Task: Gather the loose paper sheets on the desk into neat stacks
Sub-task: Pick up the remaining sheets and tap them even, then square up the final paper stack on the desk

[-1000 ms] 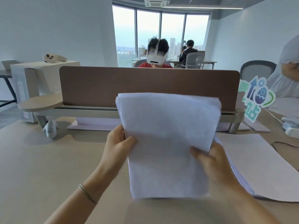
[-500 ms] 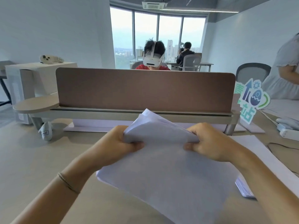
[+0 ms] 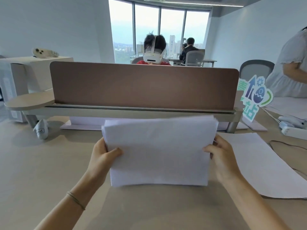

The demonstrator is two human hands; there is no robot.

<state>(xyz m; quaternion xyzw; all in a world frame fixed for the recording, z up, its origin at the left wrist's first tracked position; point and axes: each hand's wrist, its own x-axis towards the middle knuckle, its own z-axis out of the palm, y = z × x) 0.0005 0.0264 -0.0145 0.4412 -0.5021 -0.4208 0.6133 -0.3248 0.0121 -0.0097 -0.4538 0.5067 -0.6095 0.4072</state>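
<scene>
Left to right. Far out to the left of the left hand, a small white object (image 3: 40,131) lies on the tabletop (image 3: 41,165) beside a support leg of the raised shelf that carries the brown divider panel (image 3: 142,85).

The left hand (image 3: 103,156) is closed on the left edge of the paper bundle (image 3: 157,151): thumb across the near face, fingers hidden behind. A thin band circles that wrist.

Between the two hands the bundle stands nearly upright in landscape, its lower edge at or just above the tabletop; contact cannot be told. Its top edge is ragged, with several sheets stepped out of line, so the squaring-up looks unfinished.

The right hand (image 3: 221,156) mirrors the left, clamped on the right edge with the thumb in front.

To the right of the right hand, another stack of paper (image 3: 259,165) lies flat on the tabletop. Beyond it are a cable, a white power strip (image 3: 294,131) and a coloured standing sign (image 3: 254,98).

Handling, as a judgement: the bundle is light but limp, and the sheets slide readily over one another. A grip at mid-height on both short edges, as here, should keep it from bowing. A slack hold would let the sheets drop level when the lower edge is tapped down; too tight a pinch would lock the misalignment in or crease the edges.
</scene>
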